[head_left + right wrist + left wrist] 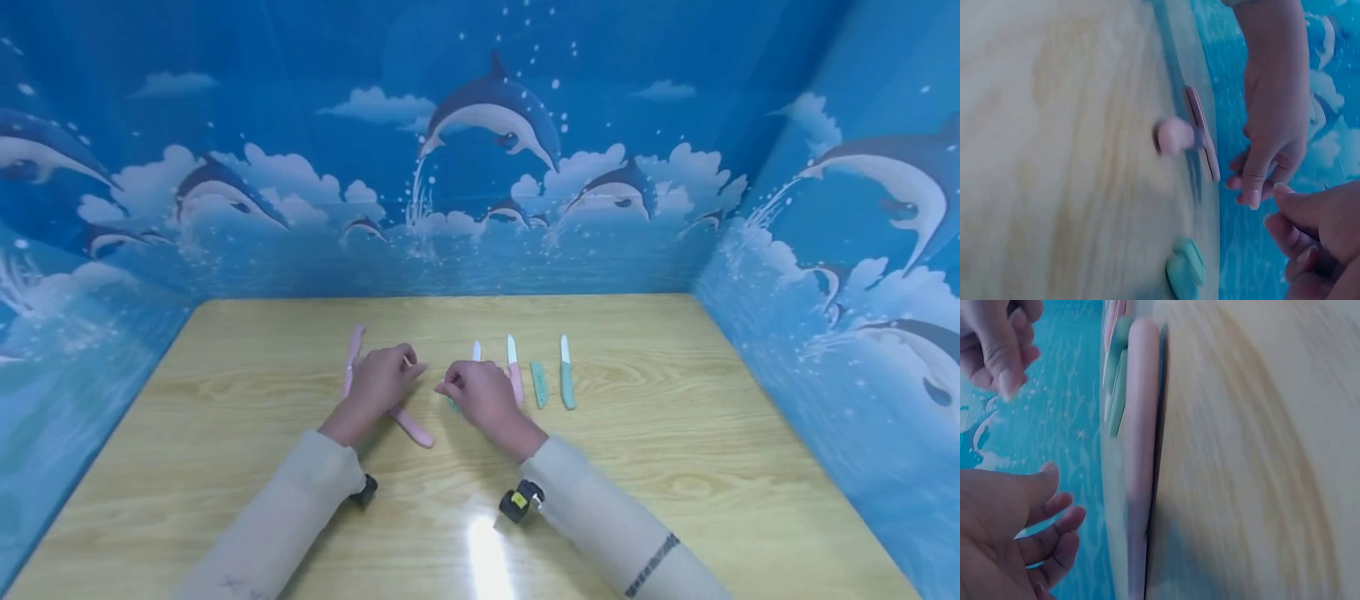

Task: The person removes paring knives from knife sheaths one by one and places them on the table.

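Observation:
My left hand [382,379] hovers above the table, fingers loosely bent and holding nothing. Below it a pink-handled knife [412,427] lies slantwise, its far part hidden under the hand; its handle [1141,412] fills the middle of the left wrist view. Beyond lies a long, slim pink piece [352,358], partly covered. My right hand [486,396] faces the left one, thumb and fingers bent near each other with nothing visible between them. Under it show a white blade [477,351] and a green piece [453,404]; what joins them is hidden.
To the right of my right hand lie a pink-handled knife [515,375] with a white blade, a green sheath [539,384] and a green-handled knife [567,383]. The wooden table [675,467] meets dolphin-printed walls [315,258] at its back and sides.

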Demonstrator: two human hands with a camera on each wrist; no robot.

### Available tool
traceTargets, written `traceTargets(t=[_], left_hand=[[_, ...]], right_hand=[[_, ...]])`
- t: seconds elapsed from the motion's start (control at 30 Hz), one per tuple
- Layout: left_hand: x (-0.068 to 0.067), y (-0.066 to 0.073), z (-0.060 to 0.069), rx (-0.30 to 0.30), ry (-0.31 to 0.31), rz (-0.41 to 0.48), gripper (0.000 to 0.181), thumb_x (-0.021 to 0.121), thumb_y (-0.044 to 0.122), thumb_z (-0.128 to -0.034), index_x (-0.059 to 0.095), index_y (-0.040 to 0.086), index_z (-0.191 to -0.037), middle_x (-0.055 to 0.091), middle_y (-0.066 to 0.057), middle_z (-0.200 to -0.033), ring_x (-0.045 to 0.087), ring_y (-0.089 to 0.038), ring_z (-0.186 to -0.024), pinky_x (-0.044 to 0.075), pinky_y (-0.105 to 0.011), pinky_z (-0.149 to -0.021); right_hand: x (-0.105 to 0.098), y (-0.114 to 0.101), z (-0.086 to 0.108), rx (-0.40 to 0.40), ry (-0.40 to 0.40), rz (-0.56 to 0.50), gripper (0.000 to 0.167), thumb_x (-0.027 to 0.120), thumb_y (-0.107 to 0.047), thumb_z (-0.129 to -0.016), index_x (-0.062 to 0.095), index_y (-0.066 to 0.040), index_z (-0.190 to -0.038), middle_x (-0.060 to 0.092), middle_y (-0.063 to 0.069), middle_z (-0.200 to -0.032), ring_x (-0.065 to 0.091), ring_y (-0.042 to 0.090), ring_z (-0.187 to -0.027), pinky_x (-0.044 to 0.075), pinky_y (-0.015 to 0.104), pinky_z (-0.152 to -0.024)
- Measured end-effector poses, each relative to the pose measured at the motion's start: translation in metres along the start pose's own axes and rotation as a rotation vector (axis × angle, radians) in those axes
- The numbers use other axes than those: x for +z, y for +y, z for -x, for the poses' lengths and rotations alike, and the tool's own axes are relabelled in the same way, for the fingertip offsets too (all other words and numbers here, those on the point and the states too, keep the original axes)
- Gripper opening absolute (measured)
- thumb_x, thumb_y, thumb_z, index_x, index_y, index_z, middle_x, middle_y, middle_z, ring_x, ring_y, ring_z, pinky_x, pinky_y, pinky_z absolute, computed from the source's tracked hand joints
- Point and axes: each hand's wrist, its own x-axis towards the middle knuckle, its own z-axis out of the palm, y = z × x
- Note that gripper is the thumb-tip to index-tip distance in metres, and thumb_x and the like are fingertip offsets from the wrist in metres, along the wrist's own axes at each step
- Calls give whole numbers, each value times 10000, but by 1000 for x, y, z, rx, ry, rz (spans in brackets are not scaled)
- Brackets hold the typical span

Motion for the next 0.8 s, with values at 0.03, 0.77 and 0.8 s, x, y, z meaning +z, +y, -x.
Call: traceTargets(t=[0.03,0.77,0.8], left_hand=[[-2,-4,0,27,14,-13,216,676,299,-926,668,93,-992,695,-22,-771,658,-231,-751,217,-570,-1137],[-24,-45,9,356,-131,-96,398,824,292,-722,735,135,-1077,735,-19,-1039,651,-276,-1021,500,-505,-752],[-24,-45,9,372,-139,-101,385,823,289,-724,737,137,-1067,734,-19,-1038,658,-266,-997,502,-516,-764]], right_hand=[[2,-3,1,-14,-2,6,176,727,-276,-878,708,-109,-826,689,-31,-715,540,18,-546,454,152,-491],[38,-31,16,-54,-144,125,339,757,-423,-813,713,-94,-878,673,1,-774,552,76,-632,469,156,-547],[38,-30,17,-57,-146,132,343,757,-431,-809,706,-96,-863,646,-17,-739,529,69,-613,450,151,-524]])
